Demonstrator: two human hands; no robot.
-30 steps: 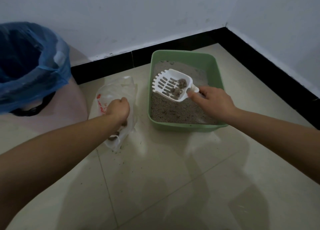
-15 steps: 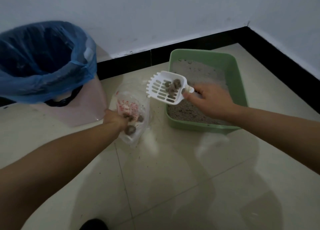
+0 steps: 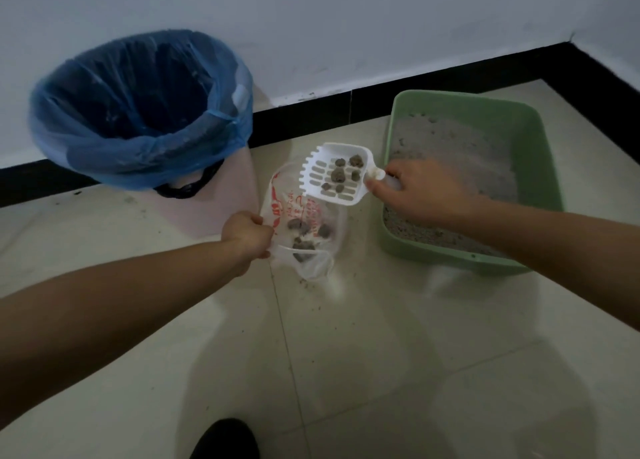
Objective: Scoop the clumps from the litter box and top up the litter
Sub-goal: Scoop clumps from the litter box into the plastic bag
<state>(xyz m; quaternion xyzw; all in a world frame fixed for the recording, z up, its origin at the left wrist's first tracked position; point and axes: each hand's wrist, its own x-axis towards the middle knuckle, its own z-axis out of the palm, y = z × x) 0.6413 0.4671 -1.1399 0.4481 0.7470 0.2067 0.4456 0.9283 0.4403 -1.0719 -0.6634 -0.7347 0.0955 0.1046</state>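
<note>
White scoop (image 3: 343, 200) of clumps (image 3: 337, 174) held over the plastic bag (image 3: 287, 209), beside the green litter box (image 3: 464, 98).
Right hand (image 3: 422, 192) grips the handle; left hand (image 3: 247, 233) pinches the bag open. Likely next: tip the scoop into it.

The only printing in view is red and sits on the thin clear plastic bag (image 3: 288, 206), which the left hand (image 3: 247, 234) grips by its edge. It runs as a band of curved strokes and small characters across the bag's upper left wall, just below the white scoop (image 3: 332, 174). The marks are crumpled with the plastic and too small and blurred to read. No word, brand or number can be made out.
</note>
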